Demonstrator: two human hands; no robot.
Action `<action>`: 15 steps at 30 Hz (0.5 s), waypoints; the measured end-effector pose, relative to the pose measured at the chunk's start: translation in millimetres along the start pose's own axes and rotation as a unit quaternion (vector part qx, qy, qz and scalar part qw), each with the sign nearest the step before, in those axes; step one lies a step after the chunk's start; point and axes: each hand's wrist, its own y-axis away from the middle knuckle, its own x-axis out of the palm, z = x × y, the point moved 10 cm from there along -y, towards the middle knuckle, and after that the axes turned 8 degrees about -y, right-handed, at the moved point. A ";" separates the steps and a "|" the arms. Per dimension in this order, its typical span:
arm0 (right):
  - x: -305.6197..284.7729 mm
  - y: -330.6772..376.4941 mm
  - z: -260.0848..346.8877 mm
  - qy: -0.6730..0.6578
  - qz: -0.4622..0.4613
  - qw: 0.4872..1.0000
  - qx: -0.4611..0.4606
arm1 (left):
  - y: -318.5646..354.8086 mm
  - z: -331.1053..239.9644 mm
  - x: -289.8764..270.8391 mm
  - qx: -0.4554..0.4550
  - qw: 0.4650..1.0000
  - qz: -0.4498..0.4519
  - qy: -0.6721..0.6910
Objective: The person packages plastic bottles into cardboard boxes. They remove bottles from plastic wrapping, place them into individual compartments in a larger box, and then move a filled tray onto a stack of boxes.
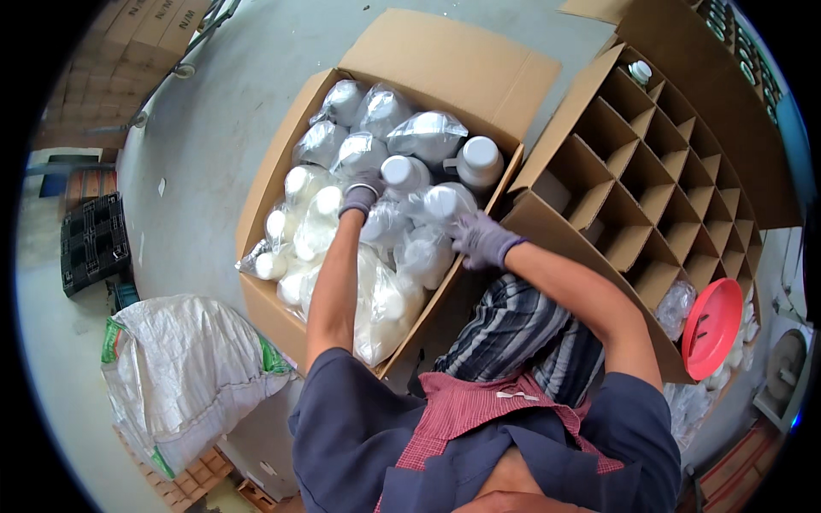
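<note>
An open cardboard box [291, 128] holds several white jugs in clear plastic bags. My left hand [359, 198], in a grey glove, reaches down among them beside a white-capped jug [402, 173]; its fingertips are hidden between the bags. At the box's right wall, my right hand [486, 240], gloved too, has its fingers apart and touching a bagged jug [448, 203]. An unwrapped white jug [480, 162] with a side handle stands in the far right corner of the box.
To the right stands a large divided carton [590, 231] with one white-capped bottle [640, 72] in a far cell. A red round basin [712, 329] leans at its near side. A white woven sack [192, 368] and a black pallet [95, 245] lie left.
</note>
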 end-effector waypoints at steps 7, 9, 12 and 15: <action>-42.9 38.7 0.6 -0.130 -0.022 0.986 0.102 | -31.1 33.8 119.1 -0.105 0.982 0.154 0.003; -57.5 52.6 -1.3 -0.177 -0.055 0.976 0.113 | -26.0 41.7 118.7 -0.142 0.979 0.144 0.018; -98.3 61.7 0.6 -0.235 -0.171 0.950 0.116 | -12.9 67.4 93.7 -0.073 0.986 0.146 0.030; -128.0 99.1 -32.7 -0.265 -0.424 0.853 0.150 | 4.9 -27.4 -10.7 0.074 0.993 0.045 0.083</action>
